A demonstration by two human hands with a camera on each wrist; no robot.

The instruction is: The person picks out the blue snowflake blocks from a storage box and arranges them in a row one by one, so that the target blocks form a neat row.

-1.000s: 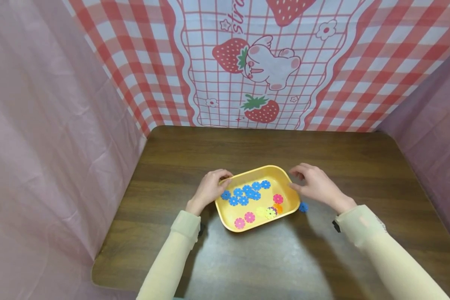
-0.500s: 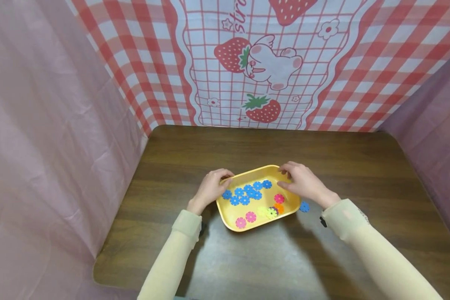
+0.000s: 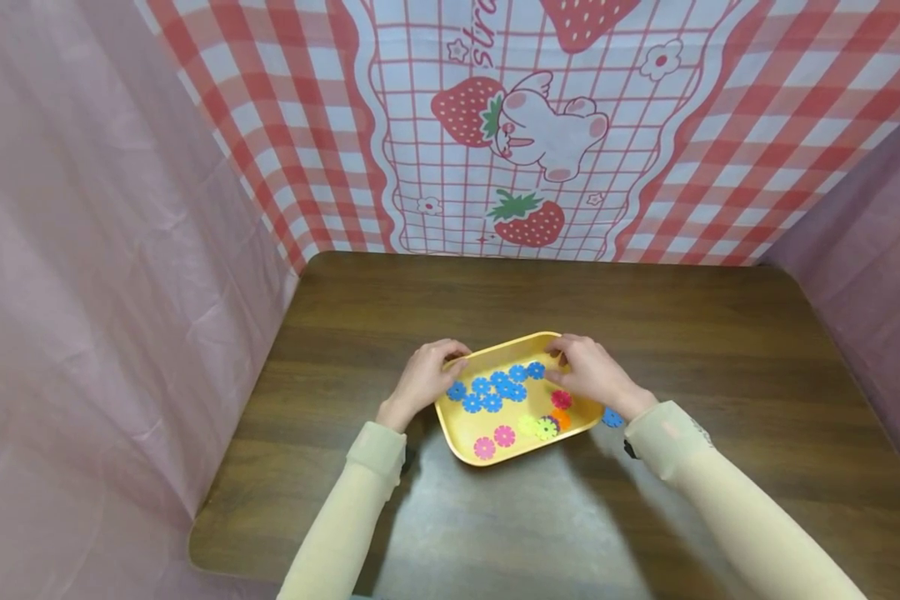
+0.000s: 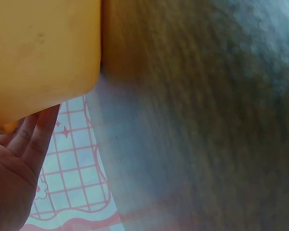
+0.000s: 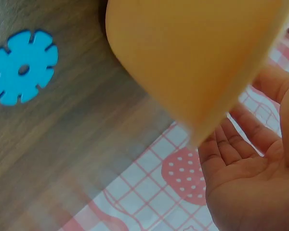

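A yellow plastic tray (image 3: 457, 437) holds several notched, flower-shaped interlocking discs. Blue discs (image 3: 492, 403) cluster toward its far side; pink discs (image 3: 504, 436), yellow discs (image 3: 546, 428) and an orange disc (image 3: 561, 418) lie nearer the front and right. My left hand (image 3: 424, 375) grips the tray's far-left corner, thumb over the inside and fingers behind the rim. Over the far-right corner, my right hand (image 3: 594, 372) has loosely bent fingers, its thumb beside the rightmost blue disc (image 3: 536, 371). In the right wrist view the tray wall (image 5: 183, 53) hides the fingertips of that hand.
One loose blue disc (image 5: 24, 68) lies on the brown wooden table (image 3: 390, 308) just right of the tray, partly under the right wrist in the head view. A strawberry-print cloth (image 3: 540, 108) hangs behind the table, with pink curtains (image 3: 105, 275) on both sides.
My right hand has moved left from beside the tray to over its far-right corner, its thumb passing inside the rim. My left hand and the discs keep their places.
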